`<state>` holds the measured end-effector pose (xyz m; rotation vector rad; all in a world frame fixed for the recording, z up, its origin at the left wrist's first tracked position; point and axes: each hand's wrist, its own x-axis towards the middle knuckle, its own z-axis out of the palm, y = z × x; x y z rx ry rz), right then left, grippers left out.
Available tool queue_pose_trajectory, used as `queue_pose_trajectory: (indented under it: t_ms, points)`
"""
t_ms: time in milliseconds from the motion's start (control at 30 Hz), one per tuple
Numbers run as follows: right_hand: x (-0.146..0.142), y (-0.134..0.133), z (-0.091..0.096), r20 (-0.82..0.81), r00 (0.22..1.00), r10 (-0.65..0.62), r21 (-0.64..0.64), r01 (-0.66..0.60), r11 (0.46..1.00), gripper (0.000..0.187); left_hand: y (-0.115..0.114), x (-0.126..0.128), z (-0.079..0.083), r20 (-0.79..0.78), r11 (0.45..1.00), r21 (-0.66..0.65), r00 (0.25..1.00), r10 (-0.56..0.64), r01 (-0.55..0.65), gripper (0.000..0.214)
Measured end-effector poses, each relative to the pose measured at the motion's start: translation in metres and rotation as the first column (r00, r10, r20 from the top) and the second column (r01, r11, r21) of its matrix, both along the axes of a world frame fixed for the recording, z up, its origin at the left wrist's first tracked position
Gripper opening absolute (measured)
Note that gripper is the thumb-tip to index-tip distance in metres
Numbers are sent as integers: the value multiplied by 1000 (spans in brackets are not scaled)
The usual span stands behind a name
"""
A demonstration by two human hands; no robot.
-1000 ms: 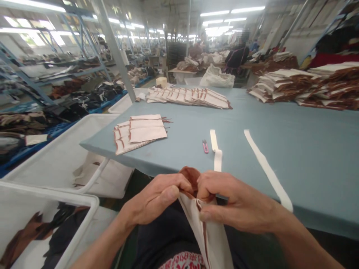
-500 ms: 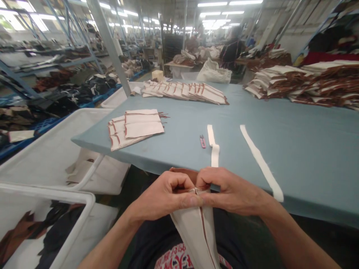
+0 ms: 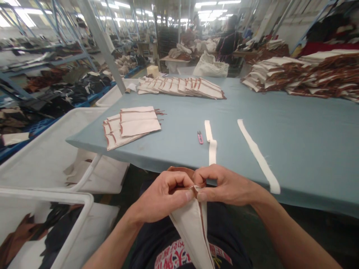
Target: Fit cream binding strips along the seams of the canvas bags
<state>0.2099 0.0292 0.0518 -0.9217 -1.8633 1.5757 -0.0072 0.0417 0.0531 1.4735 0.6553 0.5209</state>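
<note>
A large table covered in blue-grey cloth [image 3: 303, 149] fills most of the station, its left corner jutting across the view of a long white plastic bin [image 3: 50, 149] in which pale cloth pieces [image 3: 77, 168] lie loosely. Nearer, a second white plastic bin with a thick rounded rim [image 3: 89, 203] holds brown scraps [image 3: 17, 239] and black fabric [image 3: 60, 231]. Along the table's far right is a high heap of cream-and-brown fabric pieces [image 3: 314, 73]. Behind the far edge sits a slumped white cloth sack [image 3: 211, 67], contents not visible. An overlapping row of brown-edged cream pieces [image 3: 179, 86] runs near that edge; a smaller stack of folded cream pieces [image 3: 140, 121] lies near the left edge, well apart from the tools. A tapering cream fabric piece with a brown seam [image 3: 189, 231] hangs above the person's lap, just before the table's front edge. The left hand [image 3: 168, 194] and right hand [image 3: 224, 186], nearly touching, each pinch its upper edge between thumb and curled forefinger. The long cream fabric strip [image 3: 256, 151] reaches the front edge; left of it lies a shorter, folded cream strip [image 3: 212, 145], with small pink-handled thread snips [image 3: 200, 137] just beside it.
</note>
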Motion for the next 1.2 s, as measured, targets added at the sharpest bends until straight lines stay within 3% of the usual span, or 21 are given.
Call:
queue_pose_trajectory:
  t_ms: [233,400,667,767,967,1200]
  points:
    - [-1,-9,13,154,986,-63,136,42,990,32,-3,8,5,-8,996,73,998,55,-54,19]
    - [-5,-15,14,243,955,-168,234,110,966,27,-3,4,4,-83,995,88,995,48,-40,30]
    - [-9,-11,15,273,944,-186,327,91,941,22,13,-11,6,-167,984,95,977,-135,153,42]
    - [-14,-10,13,286,932,-223,350,115,930,21,15,-13,8,-176,977,129,973,-146,170,42]
    - [-22,-16,14,311,880,-360,323,258,910,7,0,-7,5,-170,963,263,980,104,-56,41]
    - [-34,-22,5,277,876,-395,306,310,900,11,-13,0,-11,-96,936,263,959,267,-234,39]
